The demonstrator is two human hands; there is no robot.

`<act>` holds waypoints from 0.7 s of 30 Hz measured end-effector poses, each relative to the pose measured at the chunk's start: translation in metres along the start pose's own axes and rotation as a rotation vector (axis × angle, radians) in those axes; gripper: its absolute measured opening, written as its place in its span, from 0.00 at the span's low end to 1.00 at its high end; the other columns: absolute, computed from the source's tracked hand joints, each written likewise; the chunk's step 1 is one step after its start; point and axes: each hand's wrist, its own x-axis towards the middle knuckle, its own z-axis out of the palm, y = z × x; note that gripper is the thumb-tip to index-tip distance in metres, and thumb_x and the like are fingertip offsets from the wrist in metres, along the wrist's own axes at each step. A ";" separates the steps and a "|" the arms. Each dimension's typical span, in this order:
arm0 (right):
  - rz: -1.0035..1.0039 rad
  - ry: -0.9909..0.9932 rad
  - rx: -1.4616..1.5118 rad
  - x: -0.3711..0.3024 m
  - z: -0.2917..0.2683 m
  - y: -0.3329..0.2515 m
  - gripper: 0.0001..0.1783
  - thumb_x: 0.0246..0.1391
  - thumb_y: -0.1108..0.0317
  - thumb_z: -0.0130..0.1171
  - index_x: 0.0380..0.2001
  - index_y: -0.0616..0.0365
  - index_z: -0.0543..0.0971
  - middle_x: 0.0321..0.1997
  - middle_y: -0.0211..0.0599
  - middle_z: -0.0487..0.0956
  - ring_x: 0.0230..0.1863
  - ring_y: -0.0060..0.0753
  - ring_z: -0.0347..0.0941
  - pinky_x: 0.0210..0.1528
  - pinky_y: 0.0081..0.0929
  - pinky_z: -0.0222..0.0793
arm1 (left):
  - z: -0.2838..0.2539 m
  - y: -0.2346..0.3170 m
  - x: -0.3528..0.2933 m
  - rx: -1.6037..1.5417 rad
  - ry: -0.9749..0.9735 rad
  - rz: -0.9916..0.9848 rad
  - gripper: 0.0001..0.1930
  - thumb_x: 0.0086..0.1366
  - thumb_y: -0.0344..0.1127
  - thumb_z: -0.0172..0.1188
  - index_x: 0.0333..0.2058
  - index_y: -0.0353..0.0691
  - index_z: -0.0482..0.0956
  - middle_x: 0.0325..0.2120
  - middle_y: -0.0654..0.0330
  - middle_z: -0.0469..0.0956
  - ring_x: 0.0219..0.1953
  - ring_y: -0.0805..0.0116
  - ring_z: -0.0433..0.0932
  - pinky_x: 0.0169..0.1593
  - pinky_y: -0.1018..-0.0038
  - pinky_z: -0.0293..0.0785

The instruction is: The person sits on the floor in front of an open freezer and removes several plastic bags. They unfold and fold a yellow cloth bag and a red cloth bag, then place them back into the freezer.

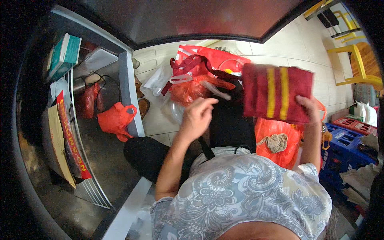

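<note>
My right hand [308, 107] grips the right edge of a folded maroon cloth [258, 92] with two yellow stripes, held up off the floor. The cloth's left edge is smeared by motion. My left hand [198, 119] is in front of my lap, its index finger stretched out and the others loosely bent, with nothing seen in it. Just beyond it lie a red plastic bag [188, 93] with pale handles and a maroon strap [196, 61]. Under the cloth, a second red plastic bag [270, 138] carries a crumpled beige cloth [276, 143].
At left, an open cabinet holds a wire rack [82, 156], a teal box [66, 58] and a small red bag [116, 120]. A dark panel [192, 20] spans the far side. Blue crates [340, 148] stand at right, below a yellow chair [356, 66].
</note>
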 end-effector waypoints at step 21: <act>-0.971 -0.303 0.270 -0.071 -0.028 -0.174 0.22 0.53 0.65 0.54 0.48 0.68 0.75 0.50 0.51 0.79 0.50 0.44 0.77 0.57 0.42 0.72 | -0.014 0.064 0.090 -0.386 -0.465 0.124 0.12 0.64 0.35 0.61 0.44 0.35 0.80 0.25 0.62 0.78 0.27 0.78 0.74 0.30 0.77 0.70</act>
